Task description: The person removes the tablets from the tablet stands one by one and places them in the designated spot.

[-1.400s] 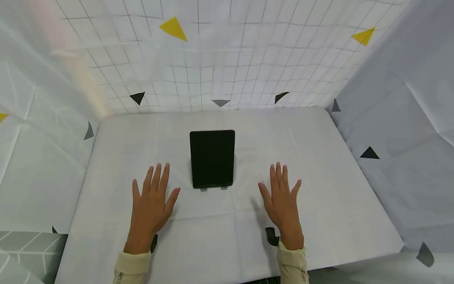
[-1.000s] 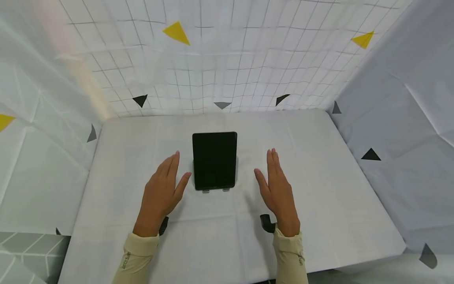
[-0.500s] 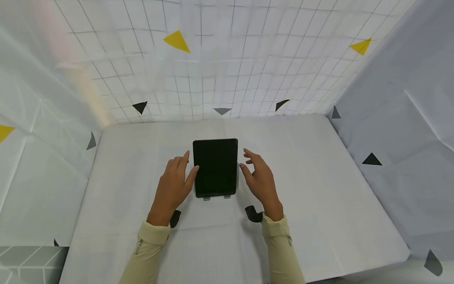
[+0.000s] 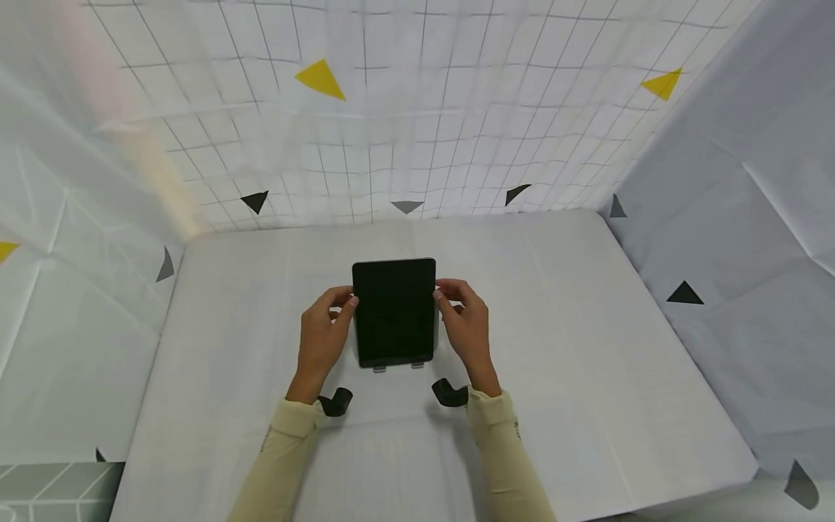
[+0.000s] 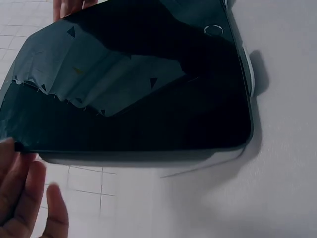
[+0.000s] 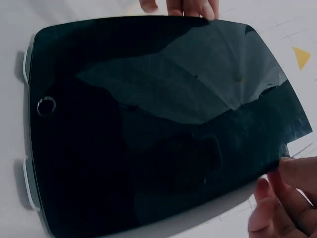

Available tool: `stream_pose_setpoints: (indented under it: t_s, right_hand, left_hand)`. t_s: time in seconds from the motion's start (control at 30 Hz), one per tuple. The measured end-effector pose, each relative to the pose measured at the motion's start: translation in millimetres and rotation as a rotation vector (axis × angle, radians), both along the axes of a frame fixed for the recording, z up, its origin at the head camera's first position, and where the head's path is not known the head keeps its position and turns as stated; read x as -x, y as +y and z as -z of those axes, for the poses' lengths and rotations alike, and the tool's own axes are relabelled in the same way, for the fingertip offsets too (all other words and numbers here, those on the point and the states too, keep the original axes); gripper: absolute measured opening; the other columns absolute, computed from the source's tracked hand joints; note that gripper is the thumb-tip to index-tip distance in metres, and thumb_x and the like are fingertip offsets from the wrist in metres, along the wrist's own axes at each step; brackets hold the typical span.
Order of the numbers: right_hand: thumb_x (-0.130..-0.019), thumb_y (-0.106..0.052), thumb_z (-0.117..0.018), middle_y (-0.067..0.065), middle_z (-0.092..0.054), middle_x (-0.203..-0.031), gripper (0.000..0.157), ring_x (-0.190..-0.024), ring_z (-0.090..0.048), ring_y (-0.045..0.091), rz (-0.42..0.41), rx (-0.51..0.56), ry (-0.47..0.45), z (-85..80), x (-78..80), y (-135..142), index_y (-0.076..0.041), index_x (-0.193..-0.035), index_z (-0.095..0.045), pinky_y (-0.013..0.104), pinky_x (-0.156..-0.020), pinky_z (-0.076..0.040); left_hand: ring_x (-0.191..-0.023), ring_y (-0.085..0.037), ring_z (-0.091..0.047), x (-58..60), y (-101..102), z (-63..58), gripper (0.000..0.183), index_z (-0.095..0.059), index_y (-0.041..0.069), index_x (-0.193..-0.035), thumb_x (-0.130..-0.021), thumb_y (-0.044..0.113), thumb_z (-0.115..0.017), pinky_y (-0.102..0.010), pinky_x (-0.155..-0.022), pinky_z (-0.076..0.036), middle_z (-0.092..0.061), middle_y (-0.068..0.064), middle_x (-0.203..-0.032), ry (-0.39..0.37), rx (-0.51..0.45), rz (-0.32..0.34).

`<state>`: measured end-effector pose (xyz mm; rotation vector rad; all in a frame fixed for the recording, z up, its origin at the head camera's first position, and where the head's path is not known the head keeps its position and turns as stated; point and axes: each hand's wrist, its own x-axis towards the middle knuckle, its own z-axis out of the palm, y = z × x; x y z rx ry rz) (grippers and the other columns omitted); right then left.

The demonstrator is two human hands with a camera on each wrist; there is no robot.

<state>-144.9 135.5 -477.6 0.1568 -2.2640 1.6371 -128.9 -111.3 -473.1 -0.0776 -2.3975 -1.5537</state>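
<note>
No words, brand or number can be read. Small dark print stands on the left cream fabric sleeve (image 4: 277, 457) and on the right cream fabric sleeve (image 4: 509, 453), too small and slanted to make out. The black, rectangular, glass-faced tablet (image 4: 394, 312) bears a thin pale ring (image 6: 46, 106) near one short edge, seen in both wrist views. Wordless triangular signs mark the white, grid-lined sheet wall (image 4: 470, 116): yellow ones (image 4: 322, 80) higher up, black ones (image 4: 255, 201) lower down.
</note>
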Motion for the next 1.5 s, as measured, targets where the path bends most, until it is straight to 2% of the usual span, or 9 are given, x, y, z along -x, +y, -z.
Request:
stream_pose_setpoints:
  t_s: [0.1, 0.33, 0.53, 0.67, 0.73, 0.93, 1.13, 1.3, 1.5]
  right_hand:
    - [-0.101, -0.013, -0.072, 0.009, -0.073, -0.106, 0.022, -0.094, -0.069, 0.023, 0.017, 0.023, 0.013, -0.1, 0.9, -3, -0.006, -0.122, -0.073, 0.023, -0.075, -0.052]
    - [-0.099, -0.002, -0.073, 0.021, -0.072, -0.103, 0.023, -0.085, -0.068, 0.039, 0.050, 0.056, 0.007, -4.6, 1.5, -9, 0.004, -0.120, -0.072, 0.017, -0.072, -0.049]
    - [-0.096, 0.007, -0.071, 0.027, -0.070, -0.099, 0.019, -0.082, -0.067, 0.041, 0.075, 0.045, 0.025, -36.1, -11.4, -17, 0.012, -0.115, -0.071, 0.017, -0.071, -0.050]
    - [-0.095, 0.009, -0.071, 0.026, -0.070, -0.097, 0.019, -0.078, -0.067, 0.041, 0.081, 0.048, 0.052, -51.4, -18.6, -14, 0.012, -0.114, -0.070, 0.017, -0.069, -0.051]
    - [-0.095, 0.008, -0.071, 0.026, -0.071, -0.098, 0.020, -0.078, -0.066, 0.042, 0.082, 0.060, 0.066, -53.0, -17.6, -10, 0.012, -0.115, -0.071, 0.017, -0.069, -0.050]
    - [-0.096, 0.001, -0.074, 0.021, -0.073, -0.103, 0.021, -0.087, -0.069, 0.034, 0.110, 0.095, 0.100, -47.8, -11.8, 12, 0.005, -0.117, -0.074, 0.019, -0.075, -0.051]
    - [-0.096, -0.006, -0.077, 0.012, -0.075, -0.104, 0.020, -0.089, -0.070, 0.024, 0.137, 0.102, 0.154, -67.8, -21.5, 32, -0.001, -0.116, -0.076, 0.025, -0.079, -0.054]
    - [-0.096, -0.005, -0.077, 0.011, -0.075, -0.107, 0.021, -0.092, -0.071, 0.023, 0.176, 0.076, 0.172, -79.2, -28.9, 42, -0.001, -0.117, -0.076, 0.025, -0.082, -0.054]
    - [-0.097, -0.006, -0.076, 0.010, -0.075, -0.107, 0.021, -0.092, -0.070, 0.021, 0.220, 0.056, 0.158, -79.0, -37.0, 52, -0.002, -0.117, -0.076, 0.024, -0.081, -0.053]
  left_hand:
    - [-0.101, -0.022, -0.067, 0.6, 2, 0.9, 0.023, -0.072, 0.005, -0.123, -0.105, 0.019, -0.068, -0.042, -0.088, -0.054, -0.073, -0.008, -0.109, 0.019, -0.009, -0.013]
    - [-0.099, -0.025, -0.068, -0.6, 4, -1.2, 0.021, -0.073, 0.005, -0.121, -0.103, 0.017, -0.070, -0.043, -0.089, -0.053, -0.074, -0.009, -0.107, 0.046, -0.011, -0.040]
    - [-0.095, -0.022, -0.066, -0.2, 6, -6.5, 0.019, -0.074, 0.004, -0.118, -0.102, 0.014, -0.071, -0.039, -0.087, -0.051, -0.075, -0.007, -0.104, 0.062, -0.008, -0.048]
    - [-0.093, -0.021, -0.064, -2.7, 10, -19.4, 0.019, -0.075, 0.005, -0.118, -0.102, 0.014, -0.072, -0.039, -0.085, -0.050, -0.075, -0.007, -0.101, 0.071, -0.015, -0.042]
    - [-0.092, -0.021, -0.064, -4.2, 13, -27.3, 0.019, -0.075, 0.005, -0.118, -0.101, 0.014, -0.072, -0.040, -0.084, -0.050, -0.075, -0.007, -0.100, 0.083, -0.021, -0.036]
    - [-0.091, -0.018, -0.066, -8.8, 24, -48.6, 0.019, -0.076, 0.005, -0.117, -0.101, 0.014, -0.073, -0.040, -0.085, -0.051, -0.074, -0.006, -0.098, 0.127, -0.039, 0.015]
    - [-0.093, -0.018, -0.069, -9.5, 39, -63.4, 0.019, -0.075, 0.004, -0.117, -0.101, 0.012, -0.073, -0.040, -0.089, -0.053, -0.073, -0.006, -0.098, 0.146, -0.081, 0.098]
    - [-0.089, -0.016, -0.071, -8.2, 48, -70.1, 0.019, -0.075, 0.005, -0.118, -0.100, 0.012, -0.074, -0.042, -0.083, -0.056, -0.073, -0.004, -0.098, 0.149, -0.107, 0.145]
    - [-0.085, -0.014, -0.070, -7.5, 56, -68.8, 0.018, -0.076, 0.005, -0.116, -0.099, 0.010, -0.075, -0.040, -0.077, -0.056, -0.074, -0.002, -0.094, 0.143, -0.124, 0.194]
